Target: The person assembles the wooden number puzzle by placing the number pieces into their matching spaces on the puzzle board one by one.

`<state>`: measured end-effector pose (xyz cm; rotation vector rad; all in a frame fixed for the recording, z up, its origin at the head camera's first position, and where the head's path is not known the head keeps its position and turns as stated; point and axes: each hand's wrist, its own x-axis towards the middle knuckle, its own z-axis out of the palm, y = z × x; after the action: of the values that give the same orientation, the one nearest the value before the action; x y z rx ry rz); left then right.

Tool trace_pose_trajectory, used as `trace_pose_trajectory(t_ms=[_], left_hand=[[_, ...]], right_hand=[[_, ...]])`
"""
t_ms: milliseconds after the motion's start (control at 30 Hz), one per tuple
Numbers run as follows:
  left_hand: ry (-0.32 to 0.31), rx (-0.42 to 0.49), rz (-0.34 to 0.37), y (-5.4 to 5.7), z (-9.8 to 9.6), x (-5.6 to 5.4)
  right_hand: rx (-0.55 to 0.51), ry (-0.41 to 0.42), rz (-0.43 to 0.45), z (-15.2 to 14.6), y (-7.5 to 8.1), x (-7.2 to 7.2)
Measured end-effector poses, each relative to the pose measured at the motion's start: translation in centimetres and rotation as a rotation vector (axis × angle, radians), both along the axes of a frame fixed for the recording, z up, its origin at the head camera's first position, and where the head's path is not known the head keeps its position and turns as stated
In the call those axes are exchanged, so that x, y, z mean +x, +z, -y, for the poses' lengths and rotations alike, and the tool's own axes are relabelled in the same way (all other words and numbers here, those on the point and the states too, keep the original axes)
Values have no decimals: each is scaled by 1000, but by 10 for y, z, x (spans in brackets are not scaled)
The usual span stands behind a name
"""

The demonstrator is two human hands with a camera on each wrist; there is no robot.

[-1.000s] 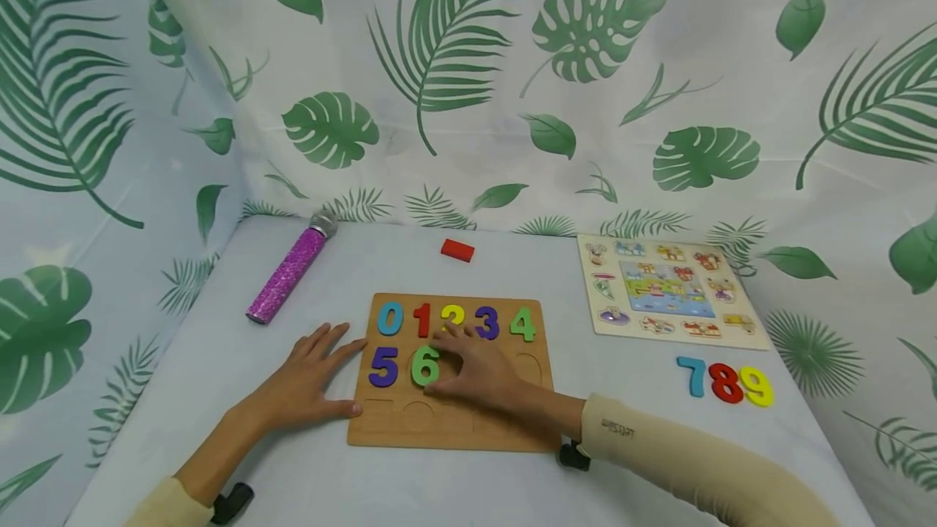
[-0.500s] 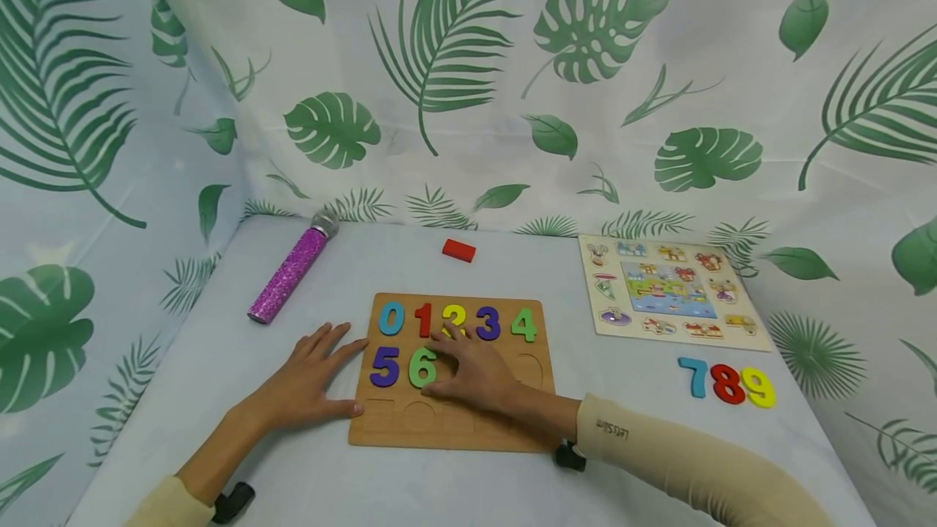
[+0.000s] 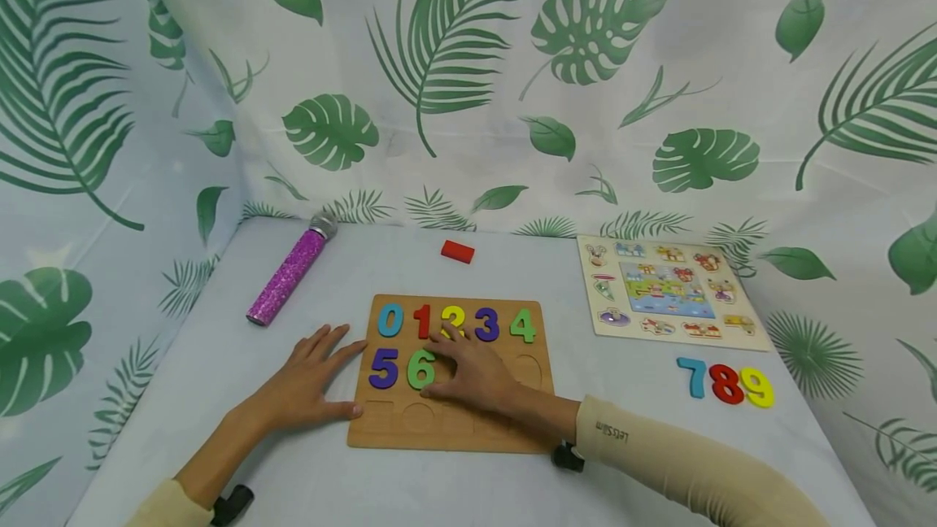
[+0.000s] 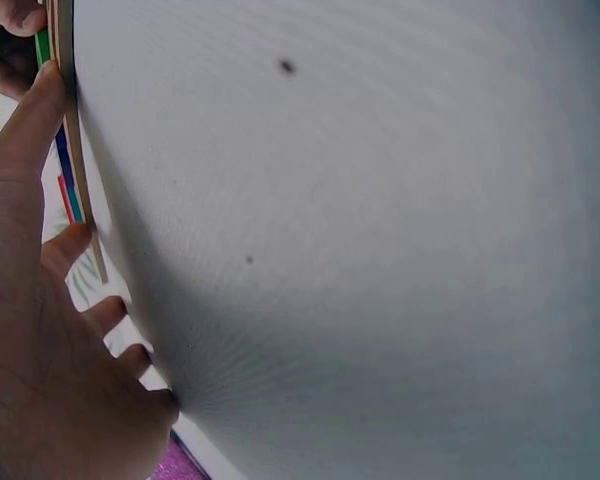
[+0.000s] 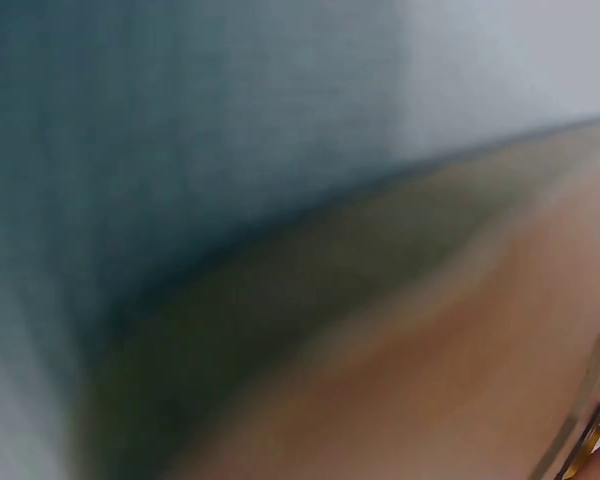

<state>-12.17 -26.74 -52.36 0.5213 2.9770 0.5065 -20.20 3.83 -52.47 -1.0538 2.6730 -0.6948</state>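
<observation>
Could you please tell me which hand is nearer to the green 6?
Right. The right hand is at the green 6, while the left hand is at the left edge of the wooden board, beyond the purple 5.

White tabletop [image 3: 607, 364], smooth, pale, slightly bluish. Far wall [image 3: 468, 145]: white hanging with green leaf print, looks like cloth, soft creases visible. Print mixes palm fronds, split monstera leaves, single pointed leaves, thin grass-like sprigs; smaller fronds line the bottom along the tabletop's far edge. Left wall [image 3: 164, 210]: same print, cooler bluish tint, meets far wall at a corner. Right side: matching leafy hanging [image 3: 864, 283] runs down beside the tabletop's right edge. Light soft, fairly even; left wrist view has tabletop shading darker toward right.
</observation>
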Motion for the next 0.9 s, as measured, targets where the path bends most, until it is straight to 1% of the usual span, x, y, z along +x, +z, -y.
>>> trace_pose_trajectory(t_ms=[267,567,800,900], left_hand=[[-4,1,-4,4,-1,1],[-1,3,-3,3,-1,1],[0,6,-2,2,-2,1],[2,-1,-3,2,-2,1]], right_hand=[[-6,13,-24,1,1,0],[-5,11,-5,1,2,1],[-48,18,24,-2,3,0],[-75,9,47,-5,7,-2]])
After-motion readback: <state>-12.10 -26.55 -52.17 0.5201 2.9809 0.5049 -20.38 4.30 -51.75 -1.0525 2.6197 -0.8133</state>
